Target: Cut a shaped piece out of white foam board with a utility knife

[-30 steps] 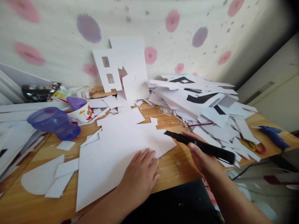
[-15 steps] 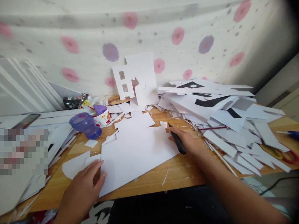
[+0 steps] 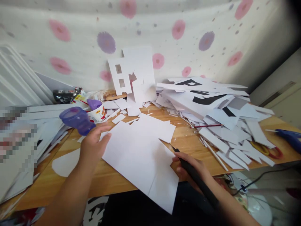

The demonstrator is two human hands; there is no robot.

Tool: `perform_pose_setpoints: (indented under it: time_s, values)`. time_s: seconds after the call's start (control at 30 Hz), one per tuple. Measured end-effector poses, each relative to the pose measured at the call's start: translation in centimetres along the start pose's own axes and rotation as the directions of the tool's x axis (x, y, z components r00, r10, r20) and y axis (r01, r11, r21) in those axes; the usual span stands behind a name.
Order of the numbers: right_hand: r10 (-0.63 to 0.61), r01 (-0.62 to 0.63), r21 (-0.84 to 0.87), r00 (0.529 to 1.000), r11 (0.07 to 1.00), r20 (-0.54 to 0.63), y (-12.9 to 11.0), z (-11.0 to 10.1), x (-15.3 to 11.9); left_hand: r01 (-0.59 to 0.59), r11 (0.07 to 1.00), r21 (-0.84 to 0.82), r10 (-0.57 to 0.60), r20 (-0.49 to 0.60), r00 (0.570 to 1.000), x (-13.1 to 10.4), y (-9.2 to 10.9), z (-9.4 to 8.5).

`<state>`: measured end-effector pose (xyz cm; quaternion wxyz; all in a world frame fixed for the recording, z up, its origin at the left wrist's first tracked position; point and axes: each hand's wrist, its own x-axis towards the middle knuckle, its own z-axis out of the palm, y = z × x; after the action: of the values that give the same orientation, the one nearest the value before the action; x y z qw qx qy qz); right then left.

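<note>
A large white sheet (image 3: 138, 147) of paper or thin board, with a stepped outline, lies turned at an angle, one corner past the table's front edge. My left hand (image 3: 94, 139) is at its left edge, thumb and fingers apart, the thumb at the edge. In my right hand (image 3: 195, 169) is a black craft knife (image 3: 191, 172), its thin tip pointing up and left beside a notch in the sheet. The right fingertips are close to the sheet's right edge; whether they touch it I cannot tell.
Behind stands a white cut-out (image 3: 141, 72) with window holes. A purple cup (image 3: 77, 117) and a paper tub (image 3: 97, 113) are at left. White offcuts (image 3: 225, 135), red-and-yellow scissors (image 3: 275, 153) and a blue tool (image 3: 288, 138) lie at right. Cables (image 3: 258, 175) hang below the table.
The white sheet has turned clockwise, and a corner now sticks out over the front edge. My left hand has moved up along its left side. My right hand and the knife have moved lower.
</note>
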<state>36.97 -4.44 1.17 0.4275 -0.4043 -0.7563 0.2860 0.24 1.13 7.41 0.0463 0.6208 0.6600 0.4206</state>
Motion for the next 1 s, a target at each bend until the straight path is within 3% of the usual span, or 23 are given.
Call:
perform_pose_setpoints:
  time_s: [0.07, 0.13, 0.2, 0.27, 0.3, 0.33, 0.4, 0.57, 0.77, 1.0]
  values:
    - [-0.026, 0.027, 0.021, 0.999, 0.999, -0.030, -0.6, 0.0, -0.2, -0.100, 0.995, -0.016, 0.100, -0.002, 0.995, -0.6, 2.0, 1.1]
    - [-0.010, 0.012, 0.024, 0.996, 1.000, -0.084, -1.0, -0.5, 0.0, -0.230, 0.972, -0.048, 0.235, 0.163, 0.958, -2.5, 4.1, 2.1]
    - [0.032, -0.032, 0.003, 0.993, 0.999, -0.112, -1.3, -1.1, 0.3, -0.477, 0.874, -0.088, 0.460, 0.465, 0.757, -4.8, 5.7, 2.9]
    - [0.047, -0.052, -0.039, 0.991, 0.998, -0.121, -1.4, -1.3, 0.6, -0.589, 0.795, -0.144, 0.517, 0.669, 0.535, -7.0, 6.4, 3.4]
    - [0.041, -0.048, -0.060, 0.992, 0.997, -0.121, -1.5, -1.3, 0.6, -0.611, 0.773, -0.171, 0.515, 0.732, 0.446, -7.8, 6.4, 3.5]
    - [0.023, -0.033, -0.080, 0.992, 0.996, -0.126, -1.5, -1.1, 0.6, -0.621, 0.760, -0.193, 0.507, 0.773, 0.381, -8.4, 6.4, 3.6]
    - [-0.044, 0.027, -0.117, 0.989, 0.993, -0.143, -1.8, -0.7, 0.7, -0.628, 0.745, -0.225, 0.506, 0.804, 0.313, -9.1, 5.9, 3.6]
    - [-0.166, 0.147, -0.218, 0.984, 0.965, -0.068, -2.3, -0.4, 0.8, -0.653, 0.723, -0.223, 0.535, 0.780, 0.326, -9.2, 5.3, 4.2]
    - [-0.166, 0.163, -0.195, 0.986, 0.967, 0.001, -1.8, -0.7, 0.7, -0.678, 0.701, -0.221, 0.569, 0.746, 0.346, -9.1, 5.1, 4.6]
    - [-0.173, 0.184, -0.188, 0.982, 0.965, 0.073, -1.2, -0.6, 1.3, -0.651, 0.735, -0.189, 0.531, 0.757, 0.380, -8.6, 4.9, 4.5]
